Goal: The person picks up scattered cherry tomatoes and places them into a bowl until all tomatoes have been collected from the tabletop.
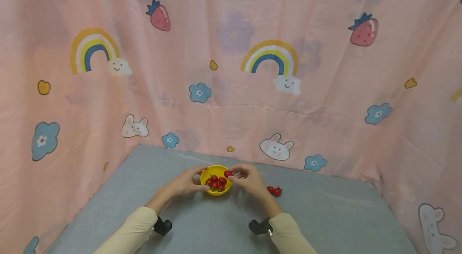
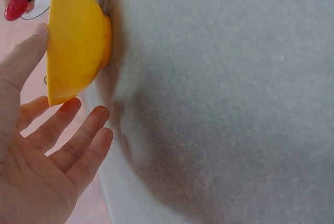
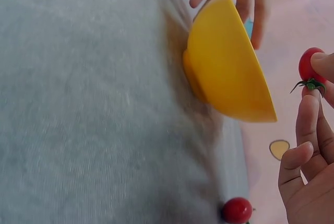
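A yellow bowl [image 1: 215, 170] stands on the grey table with several red cherry tomatoes [image 1: 214, 185] inside. My left hand [image 1: 185, 182] holds it by the rim, thumb on the near side and fingers round the far side. In the left wrist view the lower fingers [image 2: 90, 153] of that hand are spread away from the bowl wall. Over the bowl's right rim, my right hand [image 1: 250, 180] pinches one cherry tomato [image 3: 310, 66] between thumb and fingertips. Its green stem end points downward in the right wrist view.
A couple of cherry tomatoes [image 1: 277, 192] lie on the table [image 1: 202, 222], right of the bowl and beside the right forearm. A pink patterned curtain [image 1: 231, 125] hangs behind the table and along its sides. Black wrist mounts [image 1: 163, 226] stick out below the sleeves.
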### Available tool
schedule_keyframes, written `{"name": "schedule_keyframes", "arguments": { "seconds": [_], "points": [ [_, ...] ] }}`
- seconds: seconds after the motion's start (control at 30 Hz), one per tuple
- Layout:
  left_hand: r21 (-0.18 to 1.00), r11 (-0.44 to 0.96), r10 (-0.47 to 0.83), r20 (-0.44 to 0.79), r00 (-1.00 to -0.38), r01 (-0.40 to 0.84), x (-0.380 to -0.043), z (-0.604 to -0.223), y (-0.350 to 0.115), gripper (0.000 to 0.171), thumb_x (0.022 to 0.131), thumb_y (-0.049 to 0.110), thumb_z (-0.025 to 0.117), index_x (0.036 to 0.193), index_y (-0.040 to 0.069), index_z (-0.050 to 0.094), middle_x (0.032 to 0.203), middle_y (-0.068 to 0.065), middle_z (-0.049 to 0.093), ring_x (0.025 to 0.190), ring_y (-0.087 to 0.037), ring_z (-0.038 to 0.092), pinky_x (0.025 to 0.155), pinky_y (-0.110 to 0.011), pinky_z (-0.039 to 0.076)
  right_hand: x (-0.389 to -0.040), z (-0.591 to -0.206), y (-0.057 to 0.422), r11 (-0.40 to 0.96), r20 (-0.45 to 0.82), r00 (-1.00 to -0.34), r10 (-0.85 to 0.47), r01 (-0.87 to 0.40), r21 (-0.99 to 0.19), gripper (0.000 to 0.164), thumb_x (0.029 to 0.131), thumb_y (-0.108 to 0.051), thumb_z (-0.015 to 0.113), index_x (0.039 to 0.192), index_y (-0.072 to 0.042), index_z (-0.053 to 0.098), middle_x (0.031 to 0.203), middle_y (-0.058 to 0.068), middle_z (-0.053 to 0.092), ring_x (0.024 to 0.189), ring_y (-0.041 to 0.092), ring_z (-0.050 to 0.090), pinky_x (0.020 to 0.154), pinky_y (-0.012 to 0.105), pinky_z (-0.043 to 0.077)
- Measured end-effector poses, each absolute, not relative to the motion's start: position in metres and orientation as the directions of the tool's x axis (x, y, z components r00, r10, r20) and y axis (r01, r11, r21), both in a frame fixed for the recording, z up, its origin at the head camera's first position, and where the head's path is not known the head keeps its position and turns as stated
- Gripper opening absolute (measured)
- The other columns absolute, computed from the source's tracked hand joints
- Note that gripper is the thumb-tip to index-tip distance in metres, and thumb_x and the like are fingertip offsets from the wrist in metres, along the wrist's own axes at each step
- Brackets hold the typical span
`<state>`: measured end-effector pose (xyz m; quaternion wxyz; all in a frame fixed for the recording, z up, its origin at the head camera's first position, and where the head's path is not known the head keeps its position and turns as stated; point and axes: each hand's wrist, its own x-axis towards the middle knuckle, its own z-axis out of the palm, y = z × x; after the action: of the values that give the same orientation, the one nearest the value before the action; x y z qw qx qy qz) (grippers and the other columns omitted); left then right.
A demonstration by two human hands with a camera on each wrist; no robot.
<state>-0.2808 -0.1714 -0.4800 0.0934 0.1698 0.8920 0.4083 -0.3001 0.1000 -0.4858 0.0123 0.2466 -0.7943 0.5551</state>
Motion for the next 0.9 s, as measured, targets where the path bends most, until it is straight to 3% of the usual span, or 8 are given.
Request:
{"name": "schedule_keyframes", "arguments": {
  "seconds": [0.23, 0.4, 0.7, 0.9],
  "points": [
    [0.753, 0.618, 0.376, -0.032, -0.926, 0.225, -0.279, -0.479, -0.17, 0.075, 0.089, 0.028, 0.082, 0.151, 0.005, 0.045, 0.134, -0.021, 0.055, 0.101, -0.031, 0.067, 0.089, -0.047, 0.056, -0.287, -0.466, 0.09, 0.235, 0.279, -0.867, -0.414, -0.397, -0.887, 0.017, 0.092, -0.001, 0.073, 0.108, 0.006, 0.071, 0.103, 0.02, 0.071, 0.087, 0.038, 0.063, 0.074, 0.024, 0.053],
    [0.75, 0.625, 0.364, -0.035, -0.931, 0.216, -0.279, -0.479, -0.169, 0.075, 0.089, 0.028, 0.082, 0.151, 0.006, 0.046, 0.134, -0.02, 0.055, 0.101, -0.03, 0.067, 0.09, -0.048, 0.055, -0.295, -0.481, 0.087, 0.238, 0.294, -0.857, -0.423, -0.419, -0.876, 0.017, 0.092, -0.002, 0.074, 0.108, 0.004, 0.072, 0.103, 0.015, 0.071, 0.09, 0.034, 0.063, 0.077, 0.028, 0.054],
    [0.758, 0.621, 0.357, -0.046, -0.933, 0.2, -0.278, -0.477, -0.17, 0.075, 0.089, 0.027, 0.082, 0.151, 0.006, 0.046, 0.135, -0.021, 0.054, 0.102, -0.031, 0.066, 0.089, -0.048, 0.056, -0.303, -0.491, 0.095, 0.189, 0.278, -0.847, -0.452, -0.396, -0.899, 0.021, 0.094, -0.001, 0.072, 0.113, 0.008, 0.069, 0.11, 0.024, 0.069, 0.094, 0.037, 0.062, 0.085, 0.041, 0.055],
    [0.761, 0.619, 0.355, -0.052, -0.933, 0.193, -0.277, -0.476, -0.17, 0.075, 0.088, 0.028, 0.082, 0.15, 0.006, 0.046, 0.135, -0.021, 0.054, 0.103, -0.031, 0.066, 0.089, -0.048, 0.056, -0.302, -0.488, 0.107, 0.241, 0.25, -0.858, -0.448, -0.386, -0.891, 0.021, 0.095, -0.008, 0.073, 0.113, 0.003, 0.071, 0.109, 0.017, 0.07, 0.093, 0.033, 0.063, 0.082, 0.032, 0.055]
  ]
}}
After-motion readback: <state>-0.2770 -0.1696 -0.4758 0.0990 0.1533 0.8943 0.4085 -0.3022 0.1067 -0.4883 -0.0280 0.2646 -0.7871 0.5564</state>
